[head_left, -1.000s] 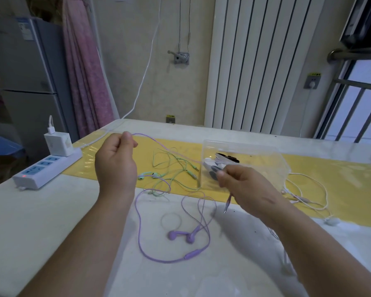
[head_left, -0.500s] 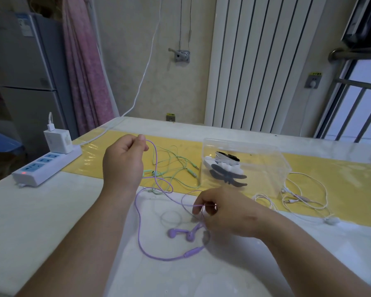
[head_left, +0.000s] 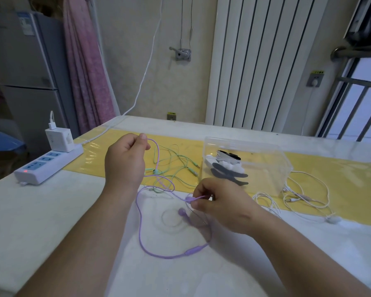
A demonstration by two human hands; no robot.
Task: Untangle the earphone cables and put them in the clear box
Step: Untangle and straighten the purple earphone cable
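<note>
Earphone cables are lying in three sets on the bench (head_left: 51,211), and the purple cable (head_left: 193,251) is the one being worked. The left hand (head_left: 124,161) is pinching one end of it between thumb and forefinger, raised at the far left. The right hand (head_left: 221,209) is pinching the strand beside an earbud, low over the bench and closer to the person. Between the hands the cable is running diagonally, far-left to near-right, and its slack is crossing the green cable (head_left: 154,171). The remainder is lying in an open loop in front of the hands. The clear box (head_left: 266,168) is standing just beyond the right hand, which is the nearer of the two. The white cable (head_left: 302,197) is lying to the right of the box. The purple cable is probably needing to be lifted clear of the green one before it goes into the box.
</note>
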